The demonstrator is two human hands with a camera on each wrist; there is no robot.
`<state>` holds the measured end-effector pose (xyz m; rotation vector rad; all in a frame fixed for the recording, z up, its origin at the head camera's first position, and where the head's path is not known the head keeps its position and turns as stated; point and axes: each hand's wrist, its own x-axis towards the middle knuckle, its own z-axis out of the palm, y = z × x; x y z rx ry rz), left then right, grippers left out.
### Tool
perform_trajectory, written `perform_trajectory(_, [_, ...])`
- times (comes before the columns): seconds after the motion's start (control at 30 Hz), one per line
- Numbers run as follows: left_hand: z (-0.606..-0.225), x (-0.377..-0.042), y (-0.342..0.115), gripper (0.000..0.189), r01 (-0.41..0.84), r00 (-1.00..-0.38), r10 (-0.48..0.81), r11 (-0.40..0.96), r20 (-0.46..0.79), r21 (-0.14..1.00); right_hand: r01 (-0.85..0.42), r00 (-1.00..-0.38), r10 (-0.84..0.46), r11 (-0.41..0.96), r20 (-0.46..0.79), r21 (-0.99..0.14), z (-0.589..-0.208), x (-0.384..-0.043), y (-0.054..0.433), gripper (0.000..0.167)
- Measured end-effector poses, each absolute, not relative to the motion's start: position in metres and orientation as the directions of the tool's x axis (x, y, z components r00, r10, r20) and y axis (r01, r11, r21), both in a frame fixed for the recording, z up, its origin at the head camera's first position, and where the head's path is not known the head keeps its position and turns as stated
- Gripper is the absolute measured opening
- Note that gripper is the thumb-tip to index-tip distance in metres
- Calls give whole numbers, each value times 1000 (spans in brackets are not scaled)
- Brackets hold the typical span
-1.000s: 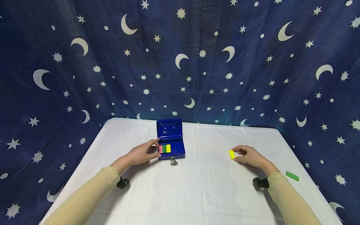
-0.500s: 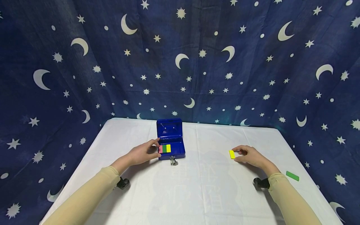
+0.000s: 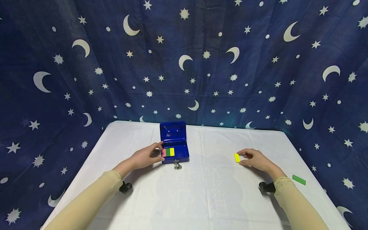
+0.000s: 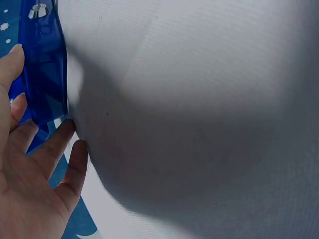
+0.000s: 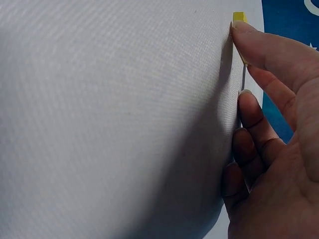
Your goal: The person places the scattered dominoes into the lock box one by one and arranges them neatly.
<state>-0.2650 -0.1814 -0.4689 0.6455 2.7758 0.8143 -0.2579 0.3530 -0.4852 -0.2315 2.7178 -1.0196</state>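
Observation:
An open blue cash box (image 3: 180, 149) stands left of centre with its lid raised at the back. Inside its left end lie a pink block (image 3: 164, 152), a green block (image 3: 168, 152) and a yellow block (image 3: 172, 151) side by side. My left hand (image 3: 146, 156) holds the box at its left side, thumb toward the front and a finger toward the back; the left wrist view shows the other fingers spread along the box (image 4: 44, 74). On the right, my right hand (image 3: 256, 159) pinches another yellow block (image 3: 237, 157) between thumb and finger, close over the cloth.
A loose green block (image 3: 299, 180) lies near the table's right edge, beside the right sleeve. A silver metal latch (image 3: 177, 164) hangs at the cash box's front. White cloth (image 3: 207, 195) covers the table. Behind it hangs a dark blue curtain (image 3: 212, 76) with moons and stars.

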Motion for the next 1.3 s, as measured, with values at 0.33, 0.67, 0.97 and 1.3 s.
perform_trajectory(0.33, [-470,-266,-182,47,362,-888,458,754,-43,548,-78,-964,-225,752,-144,-655,-487,-260,353,51])
perform_trajectory(0.67, [-468,-265,-182,46,369,-888,459,754,-34,544,-63,-965,-209,764,-155,-643,-484,-260,349,53])
perform_trajectory(0.97, [-468,-266,-182,46,363,-889,455,758,-42,542,-56,-968,-200,761,-152,-646,-484,-260,348,50])
perform_trajectory(1.3, [-469,-265,-181,47,356,-887,459,751,-52,557,-95,-967,-225,753,-119,-651,-485,-263,345,47])
